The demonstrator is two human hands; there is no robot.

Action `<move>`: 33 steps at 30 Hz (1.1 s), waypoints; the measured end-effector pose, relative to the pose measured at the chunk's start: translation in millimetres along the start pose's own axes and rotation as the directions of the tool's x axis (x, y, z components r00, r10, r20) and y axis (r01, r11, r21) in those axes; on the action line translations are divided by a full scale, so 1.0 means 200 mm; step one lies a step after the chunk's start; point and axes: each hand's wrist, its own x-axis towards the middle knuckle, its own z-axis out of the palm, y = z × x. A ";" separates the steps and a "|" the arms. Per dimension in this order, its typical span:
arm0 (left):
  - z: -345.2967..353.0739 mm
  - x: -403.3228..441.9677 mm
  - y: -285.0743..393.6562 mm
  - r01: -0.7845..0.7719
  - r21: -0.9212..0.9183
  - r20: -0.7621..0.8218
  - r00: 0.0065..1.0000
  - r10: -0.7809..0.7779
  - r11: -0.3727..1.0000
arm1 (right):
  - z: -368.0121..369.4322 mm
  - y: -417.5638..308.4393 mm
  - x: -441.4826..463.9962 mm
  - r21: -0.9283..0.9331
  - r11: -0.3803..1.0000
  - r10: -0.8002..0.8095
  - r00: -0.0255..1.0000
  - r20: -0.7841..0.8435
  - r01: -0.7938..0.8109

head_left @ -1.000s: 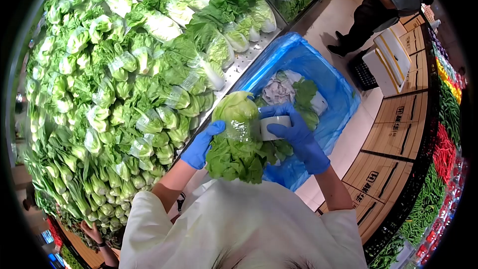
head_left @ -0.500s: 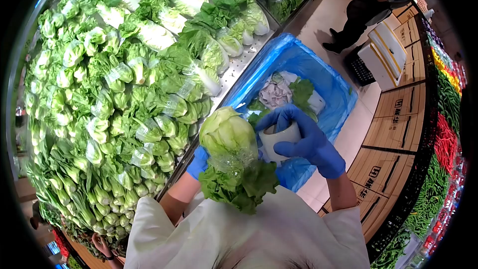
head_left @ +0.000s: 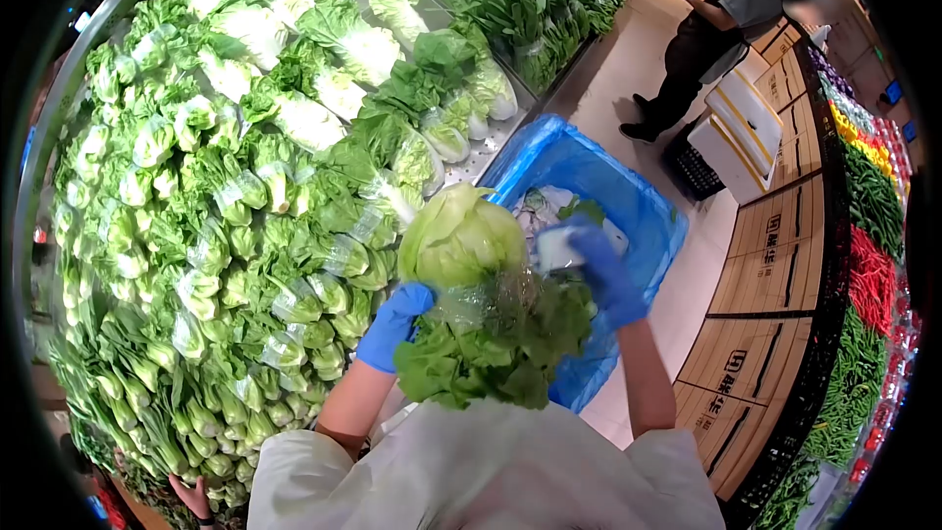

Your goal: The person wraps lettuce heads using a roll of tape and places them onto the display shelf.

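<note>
A head of lettuce (head_left: 463, 238), pale at the base with loose green leaves, is held in front of my chest. My left hand (head_left: 397, 324), in a blue glove, grips it from the left side. Shiny clear film (head_left: 481, 299) is wrapped around its middle. In my right hand (head_left: 606, 275), also gloved in blue and smeared by motion, is a white roll of clear film (head_left: 559, 249), just right of the lettuce. Beneath it stands a bin lined with a blue bag (head_left: 653, 221), holding discarded leaves and whitish scraps.
To the left, a sloping display is piled with bok choy (head_left: 221, 412), leafy greens and napa cabbages (head_left: 368, 54). A person (head_left: 702, 44) holding something blue stands beyond the bin, near a white foam box (head_left: 741, 132). Another person's hand (head_left: 191, 496) touches greens at lower left. Cardboard-fronted shelving (head_left: 770, 245) lines the right.
The lettuce and my left hand have shifted slightly right in view. My right hand has swung right with the roll. The person beyond shows more fully as the view tilted.
</note>
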 end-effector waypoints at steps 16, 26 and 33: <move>0.04 0.07 -0.05 0.083 -0.232 -0.214 0.967 -0.134 0.969 | 0.08 0.06 0.18 -0.584 0.774 0.027 0.907 0.419 0.246; 0.13 0.04 -0.04 0.015 -0.083 -0.262 0.964 -0.037 0.996 | 0.10 0.03 0.25 -0.470 0.850 0.013 0.883 0.469 0.238; 0.17 -0.09 -0.03 -0.007 0.086 -0.198 0.980 0.024 0.996 | 0.09 0.21 0.30 -0.221 0.975 0.097 0.930 0.353 -0.018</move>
